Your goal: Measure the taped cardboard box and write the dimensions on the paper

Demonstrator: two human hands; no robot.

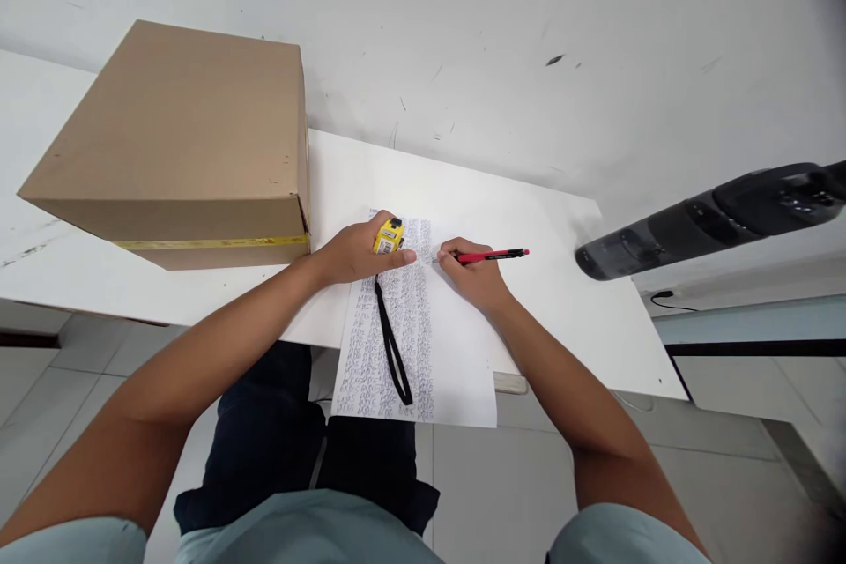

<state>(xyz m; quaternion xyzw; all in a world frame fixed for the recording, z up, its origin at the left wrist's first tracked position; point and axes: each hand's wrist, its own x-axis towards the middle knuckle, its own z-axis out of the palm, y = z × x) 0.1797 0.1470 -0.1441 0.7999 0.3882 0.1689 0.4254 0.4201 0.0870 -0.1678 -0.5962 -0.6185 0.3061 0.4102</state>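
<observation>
My left hand (357, 251) rests on a sheet of paper (456, 361) and holds a small yellow tape measure (389, 235) against it, fingers curled round it. Its black wrist strap (391, 344) trails down the sheet. My right hand (472, 273) grips a red pen (493, 256) with its tip on the paper, close to my left fingertips. The sheet is covered in columns of handwriting on its left half and hangs over the near edge of the white table (568, 282).
A closed brown cardboard box (178, 141) with yellow tape along its near edge stands on the table at the left, close to my left wrist. A black elongated device (714, 216) juts in from the right. A white wall rises behind the table; grey floor tiles lie below.
</observation>
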